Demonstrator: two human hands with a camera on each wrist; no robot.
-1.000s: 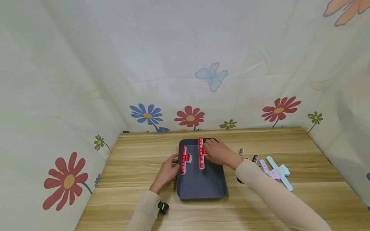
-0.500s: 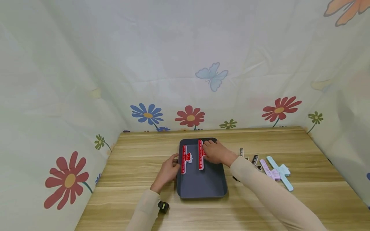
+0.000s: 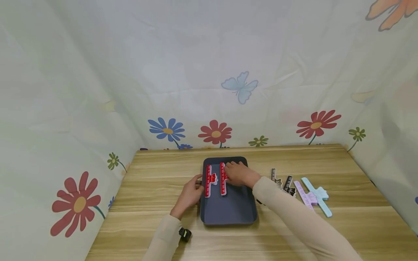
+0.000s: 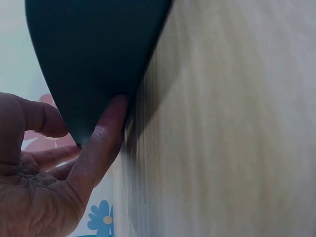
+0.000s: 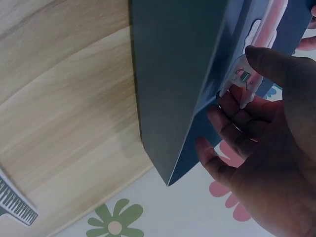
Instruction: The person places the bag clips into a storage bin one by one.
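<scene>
A dark grey tray (image 3: 228, 214) stands on the wooden table. At its left wall my left hand (image 3: 190, 193) holds it, with fingers (image 4: 101, 131) against the outer side and others at the rim. Inside lies a red sheet-music clip (image 3: 208, 185) with a piano-key pattern, along the left side. My right hand (image 3: 241, 174) reaches over the tray and pinches a second red clip (image 3: 223, 183) by its handle, to the right of the first and roughly parallel to it. In the right wrist view, thumb and fingers close on that clip's handle (image 5: 242, 74).
Right of the tray lie two black piano-key clips (image 3: 288, 185), a lilac clip (image 3: 303, 194) and a light blue clip (image 3: 321, 197), the last two close together. A flowered curtain (image 3: 183, 90) hangs behind the table and at both sides.
My right hand has moved the second red clip slightly left and toward me, nearer the first clip. More of the black clips shows beside the sleeve. The left hand stays at the tray.
</scene>
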